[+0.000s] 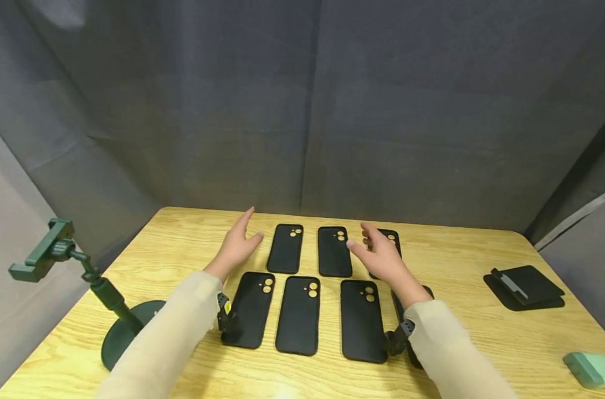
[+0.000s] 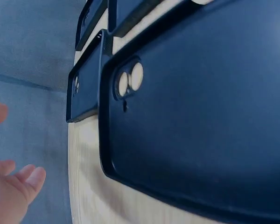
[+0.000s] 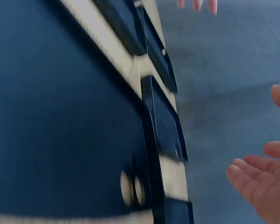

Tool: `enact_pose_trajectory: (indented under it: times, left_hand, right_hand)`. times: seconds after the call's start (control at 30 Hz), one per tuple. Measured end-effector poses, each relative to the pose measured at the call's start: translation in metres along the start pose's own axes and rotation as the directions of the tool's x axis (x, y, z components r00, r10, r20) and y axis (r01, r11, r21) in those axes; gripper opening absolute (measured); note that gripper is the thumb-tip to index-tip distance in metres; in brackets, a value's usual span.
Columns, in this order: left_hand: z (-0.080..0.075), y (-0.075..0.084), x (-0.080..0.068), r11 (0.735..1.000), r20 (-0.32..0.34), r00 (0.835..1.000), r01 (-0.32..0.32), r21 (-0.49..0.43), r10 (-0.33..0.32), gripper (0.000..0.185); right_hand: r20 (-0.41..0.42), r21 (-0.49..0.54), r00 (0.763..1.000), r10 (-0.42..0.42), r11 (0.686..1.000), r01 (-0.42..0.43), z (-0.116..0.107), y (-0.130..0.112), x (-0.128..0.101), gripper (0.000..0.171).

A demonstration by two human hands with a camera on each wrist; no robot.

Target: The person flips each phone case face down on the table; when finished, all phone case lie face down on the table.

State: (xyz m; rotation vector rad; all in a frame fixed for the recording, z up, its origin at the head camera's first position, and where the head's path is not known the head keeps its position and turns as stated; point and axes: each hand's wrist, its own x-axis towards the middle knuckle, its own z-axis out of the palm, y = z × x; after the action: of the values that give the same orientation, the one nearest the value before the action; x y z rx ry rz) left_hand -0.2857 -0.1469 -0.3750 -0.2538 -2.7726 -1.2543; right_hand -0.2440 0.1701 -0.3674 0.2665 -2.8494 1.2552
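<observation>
Several black phone cases lie in two rows on the wooden table, their camera cutouts toward the far side. My left hand (image 1: 236, 244) is held out over the left end, fingers extended and thumb apart, just left of a back-row phone case (image 1: 285, 248). Nothing is in it. My right hand (image 1: 381, 256) reaches above the right back phone case (image 1: 393, 237), partly covering it; its fingers are loosely bent and hold nothing. Below the left wrist sits a front-row phone case (image 2: 191, 116). Another phone case (image 3: 65, 116) shows large in the right wrist view.
A dark green phone stand (image 1: 110, 296) with a round base rises at the left. On the right lie a black flat folded object (image 1: 527, 288) with a grey strip and a small green block (image 1: 593, 369). A grey curtain (image 1: 302, 111) hangs behind the table.
</observation>
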Motion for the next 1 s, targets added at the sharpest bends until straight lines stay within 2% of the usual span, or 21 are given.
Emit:
enact_pose_trajectory:
  times: [0.17,0.37,0.5,0.7,0.8,1.0]
  left_hand:
    - [0.005,0.004,0.008,0.999,0.024,0.999,0.033,-0.014,-0.033,0.066]
    - [0.014,0.003,0.014,0.996,0.044,0.996,0.085,-0.036,-0.084,0.062]
    - [0.020,0.001,0.016,0.991,0.035,0.993,0.117,-0.060,-0.115,0.057]
    - [0.028,0.002,0.020,0.975,0.022,0.988,0.156,-0.159,-0.154,0.052]
    - [0.032,0.000,0.021,0.971,0.018,0.987,0.159,-0.178,-0.158,0.050]
    - [0.041,-0.007,0.024,0.945,0.042,0.980,0.197,-0.259,-0.193,0.048]
  right_hand:
    - [0.005,0.092,0.996,0.092,0.992,-0.092,0.026,-0.016,0.011,0.068]
    - [0.032,0.195,0.991,0.128,0.972,-0.131,0.055,-0.028,0.022,0.061]
    - [0.043,0.254,0.989,0.144,0.955,-0.150,0.071,-0.034,0.027,0.057]
    - [0.024,0.267,0.986,0.168,0.949,-0.168,0.089,-0.043,0.032,0.051]
    - [0.029,0.259,0.983,0.179,0.949,-0.181,0.096,-0.046,0.034,0.050]
    - [0.036,0.186,0.981,0.190,0.963,-0.194,0.109,-0.050,0.039,0.049]
